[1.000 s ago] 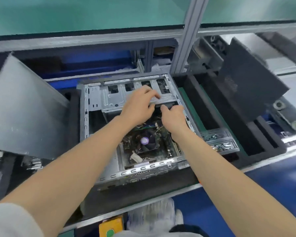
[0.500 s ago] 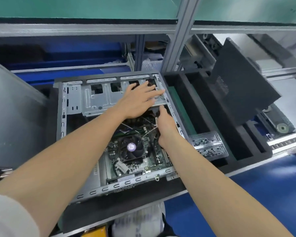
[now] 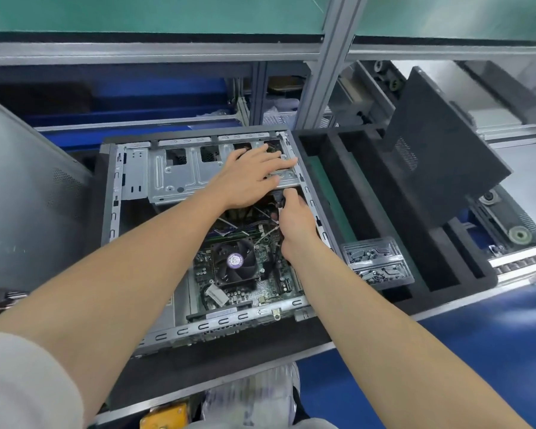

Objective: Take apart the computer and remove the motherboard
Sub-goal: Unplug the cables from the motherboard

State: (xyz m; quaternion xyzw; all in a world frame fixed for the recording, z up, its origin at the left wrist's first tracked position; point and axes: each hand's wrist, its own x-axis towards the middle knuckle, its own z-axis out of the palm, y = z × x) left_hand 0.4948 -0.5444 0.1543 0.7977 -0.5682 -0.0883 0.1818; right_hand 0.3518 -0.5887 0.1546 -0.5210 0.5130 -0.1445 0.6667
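An open computer case [image 3: 115,193] lies flat on a black foam tray. Inside it sits the green motherboard [image 3: 270,286] with a round black CPU fan [image 3: 234,263]. A silver drive cage [image 3: 180,174] spans the far end of the case. My left hand [image 3: 251,178] lies flat on the cage's right part, fingers straight and spread. Just below the cage's edge, my right hand [image 3: 294,221] pinches a black cable connector [image 3: 278,198]. The cable's far end is hidden under my hands.
A grey side panel [image 3: 25,193] leans at the left. A black panel [image 3: 440,156] leans at the right over a black foam tray [image 3: 369,193] with long slots. A clear plastic box of screws [image 3: 376,261] sits beside the case. An aluminium post [image 3: 322,57] rises behind.
My view has shifted, so the case sits further left and lower. My left hand has flattened on the drive cage. My right hand has closed on the black connector under the cage.
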